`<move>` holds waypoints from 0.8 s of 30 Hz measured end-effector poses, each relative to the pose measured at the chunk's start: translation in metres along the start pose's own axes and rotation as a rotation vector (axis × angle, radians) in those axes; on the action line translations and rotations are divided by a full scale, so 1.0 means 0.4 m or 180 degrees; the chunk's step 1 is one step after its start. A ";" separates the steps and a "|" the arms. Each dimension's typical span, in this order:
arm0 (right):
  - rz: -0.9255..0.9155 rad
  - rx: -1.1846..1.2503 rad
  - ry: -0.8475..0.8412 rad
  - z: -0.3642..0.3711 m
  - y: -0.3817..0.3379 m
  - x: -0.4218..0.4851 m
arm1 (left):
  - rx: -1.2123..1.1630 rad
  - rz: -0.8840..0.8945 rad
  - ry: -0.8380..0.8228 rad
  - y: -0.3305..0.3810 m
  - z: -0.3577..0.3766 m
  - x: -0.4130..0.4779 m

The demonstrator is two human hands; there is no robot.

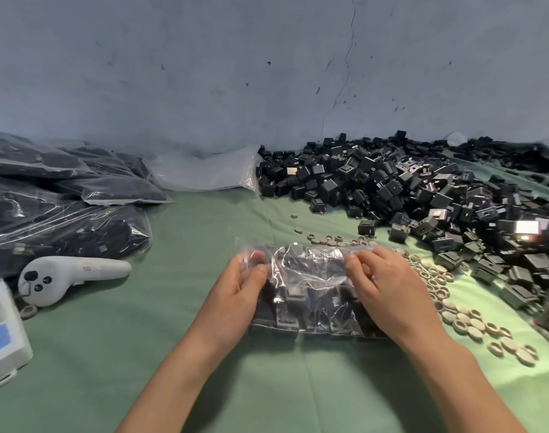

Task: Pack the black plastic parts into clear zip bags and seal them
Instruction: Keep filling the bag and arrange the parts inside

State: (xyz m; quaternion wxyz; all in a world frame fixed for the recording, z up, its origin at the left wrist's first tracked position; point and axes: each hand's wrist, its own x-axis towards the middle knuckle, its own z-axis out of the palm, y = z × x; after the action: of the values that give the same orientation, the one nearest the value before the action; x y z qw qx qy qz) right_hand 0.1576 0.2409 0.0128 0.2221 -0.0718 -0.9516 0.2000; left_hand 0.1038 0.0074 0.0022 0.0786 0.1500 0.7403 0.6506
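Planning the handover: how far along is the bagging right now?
Done: a stack of filled bags lies at the left. In hand: the left hand and right hand pinch the top edge of a packed zip bag, apparently sealing it; whether it is fully closed is unclear. Left: a large pile of loose black parts at the right, with empty bags beside it.
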 end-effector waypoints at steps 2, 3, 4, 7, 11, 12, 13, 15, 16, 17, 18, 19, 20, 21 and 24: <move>-0.0057 -0.0002 0.0034 -0.001 -0.007 0.000 | 0.0458 -0.0032 -0.0289 -0.012 -0.003 -0.004; -0.0099 0.0020 0.0047 -0.002 -0.009 -0.001 | 0.0803 0.0015 -0.0321 -0.016 -0.006 -0.003; -0.0152 0.0057 0.0036 -0.003 -0.011 -0.003 | 0.1062 0.0079 -0.0264 -0.018 -0.009 -0.002; -0.0346 0.0064 -0.0150 -0.002 -0.020 -0.012 | 0.0696 0.0175 -0.0059 -0.011 -0.010 -0.004; -0.0314 0.0095 -0.0236 -0.008 -0.016 -0.004 | 0.0228 0.0079 0.0090 -0.005 0.010 0.000; -0.0277 0.0077 -0.0233 -0.010 -0.014 0.001 | 0.0269 0.0140 0.0237 -0.005 0.011 0.003; -0.0262 0.0041 -0.0224 -0.011 -0.013 0.004 | 0.0335 0.0202 0.0401 -0.006 0.009 0.008; -0.0264 -0.0005 -0.0195 -0.009 -0.015 0.010 | 0.0390 0.0240 0.0593 -0.004 0.006 0.016; -0.0262 -0.0010 -0.0181 -0.007 -0.015 0.013 | 0.0398 0.0208 0.0580 -0.004 0.006 0.017; -0.0257 0.0002 -0.0170 -0.006 -0.015 0.017 | 0.0406 0.0157 0.0530 -0.005 0.008 0.017; -0.0242 0.0048 -0.0153 -0.004 -0.013 0.020 | 0.0400 0.0092 0.0482 -0.004 0.011 0.018; -0.0209 0.0127 -0.0132 -0.005 -0.009 0.025 | 0.0381 0.0046 0.0454 -0.001 0.011 0.018; -0.0167 0.0230 -0.0092 -0.006 -0.005 0.030 | 0.0375 0.0016 0.0449 0.004 0.009 0.015; -0.0122 0.0344 -0.0021 -0.007 -0.001 0.034 | 0.0413 0.0013 0.0508 0.008 0.002 0.014; 0.0028 0.0659 0.0252 -0.013 0.009 0.053 | 0.0774 0.0096 0.1239 0.023 -0.046 0.016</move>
State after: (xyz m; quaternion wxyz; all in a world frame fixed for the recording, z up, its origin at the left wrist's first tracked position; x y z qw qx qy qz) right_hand 0.1411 0.2508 0.0237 0.2648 -0.0606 -0.9160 0.2952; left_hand 0.0932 -0.0069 0.0144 -0.0941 0.0411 0.8122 0.5743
